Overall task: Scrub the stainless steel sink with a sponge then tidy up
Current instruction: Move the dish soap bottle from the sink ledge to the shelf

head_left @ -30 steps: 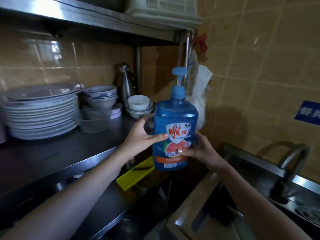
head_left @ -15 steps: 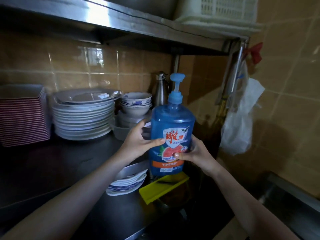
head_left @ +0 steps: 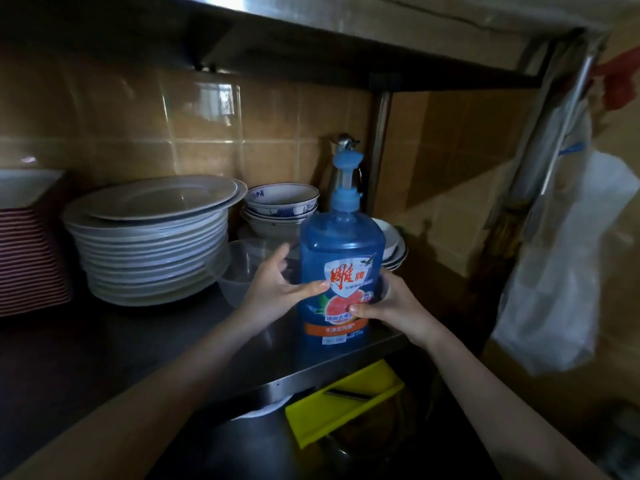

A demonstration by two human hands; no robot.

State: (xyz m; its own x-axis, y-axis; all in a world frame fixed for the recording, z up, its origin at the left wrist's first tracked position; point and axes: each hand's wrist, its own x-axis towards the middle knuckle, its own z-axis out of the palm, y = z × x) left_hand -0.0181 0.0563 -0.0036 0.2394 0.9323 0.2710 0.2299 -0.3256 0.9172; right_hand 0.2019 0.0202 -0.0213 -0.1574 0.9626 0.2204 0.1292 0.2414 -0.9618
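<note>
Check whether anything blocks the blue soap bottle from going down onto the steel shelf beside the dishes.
Nothing visible does. The soap bottle, held by the left hand and right hand, is at the shelf front; the clear bowl sits just left.

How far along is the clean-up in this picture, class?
Scrubbing cannot be judged: the sink is out of view. In hand: both hands, left and right, hold the soap bottle upright at the shelf beside the plates. Left: letting go.

Your steel shelf (head_left: 138,344) carries stacked plates (head_left: 152,237) at 10 o'clock, bowls (head_left: 280,202) at 12, and the soap bottle (head_left: 341,271) near its front edge.
</note>
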